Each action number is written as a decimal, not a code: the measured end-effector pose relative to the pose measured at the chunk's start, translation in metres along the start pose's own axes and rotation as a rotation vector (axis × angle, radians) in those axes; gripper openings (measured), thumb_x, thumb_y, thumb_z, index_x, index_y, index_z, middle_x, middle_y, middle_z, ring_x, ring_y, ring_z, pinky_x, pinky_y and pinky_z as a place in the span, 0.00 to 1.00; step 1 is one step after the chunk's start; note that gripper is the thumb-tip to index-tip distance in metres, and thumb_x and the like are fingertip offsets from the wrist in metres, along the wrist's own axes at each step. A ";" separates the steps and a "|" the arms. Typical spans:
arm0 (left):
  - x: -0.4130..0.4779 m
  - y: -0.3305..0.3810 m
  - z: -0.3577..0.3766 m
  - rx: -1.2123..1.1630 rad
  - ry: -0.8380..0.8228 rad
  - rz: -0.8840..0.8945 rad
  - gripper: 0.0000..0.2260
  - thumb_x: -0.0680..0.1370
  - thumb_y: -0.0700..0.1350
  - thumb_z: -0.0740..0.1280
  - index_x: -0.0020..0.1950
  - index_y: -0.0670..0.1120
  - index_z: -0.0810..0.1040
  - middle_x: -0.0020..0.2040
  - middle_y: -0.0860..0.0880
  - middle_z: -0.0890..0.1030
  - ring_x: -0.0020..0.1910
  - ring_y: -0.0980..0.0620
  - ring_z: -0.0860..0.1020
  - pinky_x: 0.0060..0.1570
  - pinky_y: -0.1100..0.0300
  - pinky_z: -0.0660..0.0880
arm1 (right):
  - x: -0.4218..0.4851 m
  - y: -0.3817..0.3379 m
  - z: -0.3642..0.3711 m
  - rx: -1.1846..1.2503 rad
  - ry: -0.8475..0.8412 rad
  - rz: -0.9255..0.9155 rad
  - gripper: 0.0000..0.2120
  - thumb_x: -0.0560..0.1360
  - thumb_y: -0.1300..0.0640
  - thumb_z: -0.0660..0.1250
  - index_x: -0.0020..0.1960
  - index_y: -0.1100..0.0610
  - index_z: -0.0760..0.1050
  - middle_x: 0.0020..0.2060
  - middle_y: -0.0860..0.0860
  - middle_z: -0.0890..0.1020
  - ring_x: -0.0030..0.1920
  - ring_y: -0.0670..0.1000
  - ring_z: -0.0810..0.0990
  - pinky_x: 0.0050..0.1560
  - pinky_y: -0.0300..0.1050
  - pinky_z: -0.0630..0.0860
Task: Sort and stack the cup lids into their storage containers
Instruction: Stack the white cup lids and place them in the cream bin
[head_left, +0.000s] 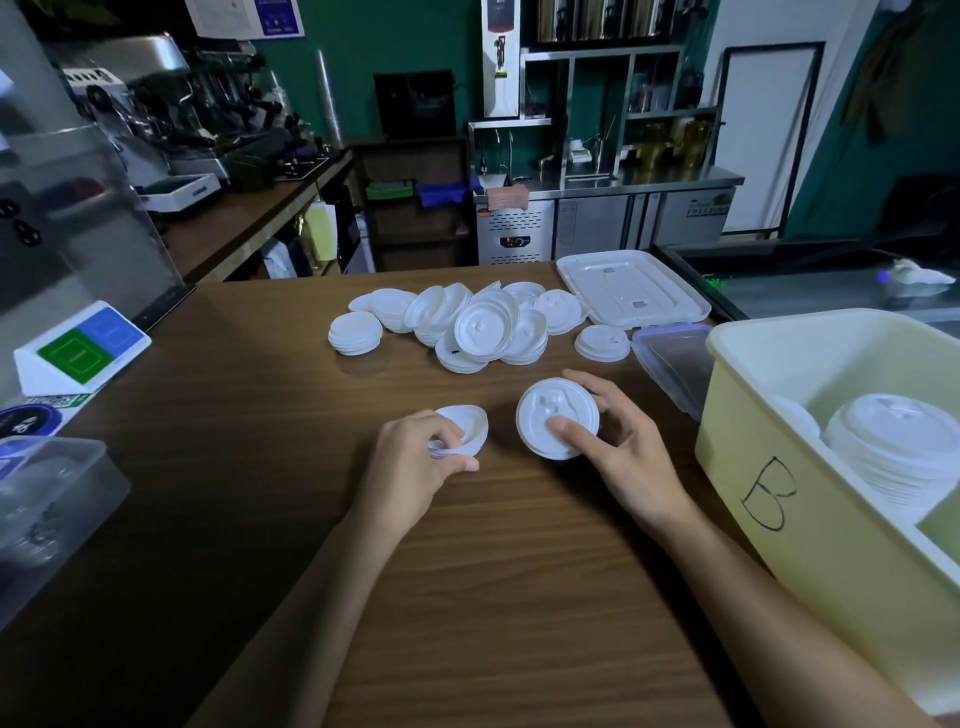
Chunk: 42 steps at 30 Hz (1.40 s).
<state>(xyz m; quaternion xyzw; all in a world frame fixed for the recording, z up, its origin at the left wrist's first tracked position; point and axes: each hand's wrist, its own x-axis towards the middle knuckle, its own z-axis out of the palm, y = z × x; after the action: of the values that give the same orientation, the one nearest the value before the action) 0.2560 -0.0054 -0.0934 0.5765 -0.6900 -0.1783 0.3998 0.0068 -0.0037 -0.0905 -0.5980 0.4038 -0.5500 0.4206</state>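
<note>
A brown wood-grain tabletop (249, 493) fills the foreground. Behind it, dark green walls (395, 41) close in a dimly lit room. A long wooden side counter (234, 228) runs along the left, with a chrome espresso machine (171, 98) on it. At the back, a stainless steel cabinet counter (597, 223) stands under open metal shelving (597, 83). To its right is a white door in a dark frame (763, 140).

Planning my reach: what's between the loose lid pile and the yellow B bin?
Head view: a small separate lid stack, then a clear blue-rimmed container.
</note>
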 end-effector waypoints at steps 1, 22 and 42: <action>-0.001 0.002 -0.001 -0.026 0.005 -0.013 0.12 0.64 0.41 0.86 0.36 0.44 0.83 0.45 0.55 0.86 0.45 0.58 0.83 0.48 0.65 0.76 | 0.000 0.000 0.000 0.000 -0.001 -0.002 0.22 0.77 0.61 0.77 0.68 0.49 0.79 0.61 0.46 0.85 0.64 0.48 0.82 0.67 0.41 0.75; -0.006 0.037 0.004 -0.717 -0.018 -0.113 0.12 0.86 0.38 0.62 0.52 0.49 0.83 0.52 0.46 0.85 0.50 0.48 0.82 0.47 0.48 0.81 | 0.000 -0.003 0.005 -0.061 -0.080 -0.002 0.19 0.80 0.59 0.72 0.69 0.47 0.78 0.63 0.43 0.83 0.67 0.45 0.79 0.68 0.38 0.73; -0.010 0.049 0.019 -0.679 0.037 -0.057 0.13 0.75 0.37 0.78 0.57 0.49 0.86 0.51 0.51 0.86 0.45 0.55 0.82 0.47 0.61 0.79 | 0.002 0.002 0.008 -0.013 -0.143 0.084 0.20 0.79 0.48 0.60 0.68 0.40 0.79 0.67 0.44 0.81 0.73 0.51 0.74 0.78 0.62 0.66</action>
<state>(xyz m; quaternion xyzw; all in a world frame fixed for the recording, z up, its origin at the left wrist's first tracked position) 0.2100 0.0134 -0.0744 0.4328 -0.5674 -0.3983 0.5763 0.0152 -0.0052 -0.0918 -0.6210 0.4011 -0.4851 0.4670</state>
